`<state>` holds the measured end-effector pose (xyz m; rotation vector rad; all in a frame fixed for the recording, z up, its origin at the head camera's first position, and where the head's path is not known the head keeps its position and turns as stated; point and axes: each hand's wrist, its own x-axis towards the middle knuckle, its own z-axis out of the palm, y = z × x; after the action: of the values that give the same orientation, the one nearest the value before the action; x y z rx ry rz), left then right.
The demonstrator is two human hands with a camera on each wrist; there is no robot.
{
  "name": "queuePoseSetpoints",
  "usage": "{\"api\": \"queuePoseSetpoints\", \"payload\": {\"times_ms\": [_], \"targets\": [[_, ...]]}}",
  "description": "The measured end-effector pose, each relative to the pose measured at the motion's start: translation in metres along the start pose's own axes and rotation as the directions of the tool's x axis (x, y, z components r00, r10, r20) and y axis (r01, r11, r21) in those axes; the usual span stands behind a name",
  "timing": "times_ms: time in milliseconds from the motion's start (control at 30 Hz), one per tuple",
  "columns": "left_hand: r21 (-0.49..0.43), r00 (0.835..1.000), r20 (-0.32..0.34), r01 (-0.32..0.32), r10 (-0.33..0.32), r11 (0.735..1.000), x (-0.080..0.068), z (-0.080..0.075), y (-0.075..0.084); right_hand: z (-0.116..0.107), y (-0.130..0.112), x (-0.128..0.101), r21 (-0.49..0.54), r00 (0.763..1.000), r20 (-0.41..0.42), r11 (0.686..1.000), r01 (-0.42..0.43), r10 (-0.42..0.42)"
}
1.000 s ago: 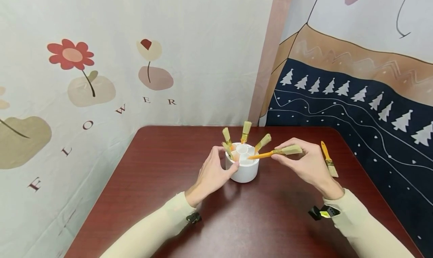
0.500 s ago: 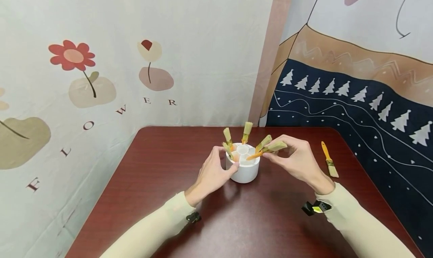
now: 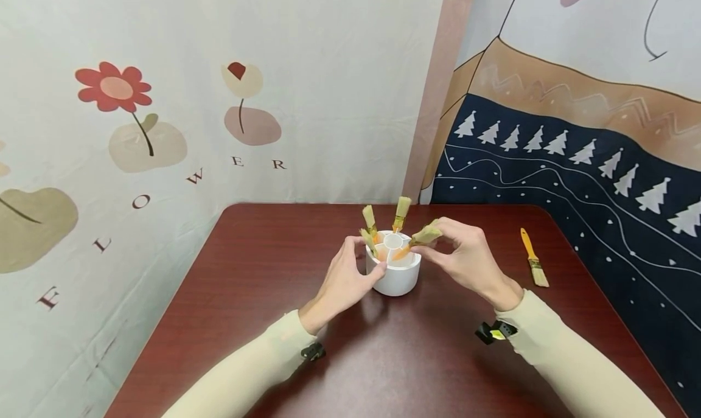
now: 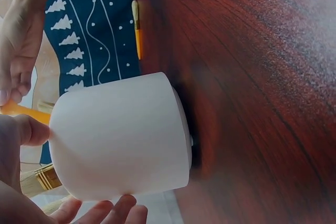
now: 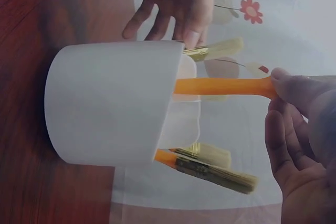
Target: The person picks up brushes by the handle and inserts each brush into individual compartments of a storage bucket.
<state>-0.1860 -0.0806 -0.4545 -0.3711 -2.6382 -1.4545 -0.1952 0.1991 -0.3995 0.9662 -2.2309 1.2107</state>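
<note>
A white round holder (image 3: 395,275) with several compartments stands mid-table, and three brushes (image 3: 400,211) stick up from it, bristles up. My left hand (image 3: 364,258) grips the holder's left side, thumb (image 4: 29,129) on the near wall and fingers at the rim. My right hand (image 3: 435,240) pinches another brush (image 3: 418,238) at its bristle end. That brush's orange handle (image 5: 226,86) reaches down into a compartment on the holder's (image 5: 110,103) right side.
One more orange-handled brush (image 3: 533,258) lies flat on the dark red table (image 3: 274,296) near its right edge. Patterned cloth hangs close behind the table and along its right side.
My right hand moved left and down toward the holder, tipping its brush from nearly level to steeper, with the handle sliding into a compartment. My left hand stayed on the holder.
</note>
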Motion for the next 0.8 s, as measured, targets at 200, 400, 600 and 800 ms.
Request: {"api": "queuePoseSetpoints", "payload": {"times_ms": [200,400,600,800], "targets": [[-0.011,1.0,0.003,-0.012,0.012,1.0,0.0,-0.001,-0.002,0.01,-0.001,0.002,-0.121,0.997,0.001,0.99,0.073,-0.074],[-0.009,1.0,0.003,-0.004,0.004,1.0,-0.001,-0.002,-0.002,0.022,-0.001,0.003,-0.207,0.993,0.013,0.972,0.115,-0.115],[-0.054,1.0,0.01,-0.005,0.005,0.999,-0.002,-0.002,-0.003,0.032,0.004,0.003,-0.25,0.981,0.037,0.948,0.196,-0.193],[-0.072,1.0,0.015,0.002,-0.001,0.997,-0.002,-0.003,-0.003,0.039,0.007,-0.001,-0.262,0.971,0.073,0.935,0.241,-0.23]]}}
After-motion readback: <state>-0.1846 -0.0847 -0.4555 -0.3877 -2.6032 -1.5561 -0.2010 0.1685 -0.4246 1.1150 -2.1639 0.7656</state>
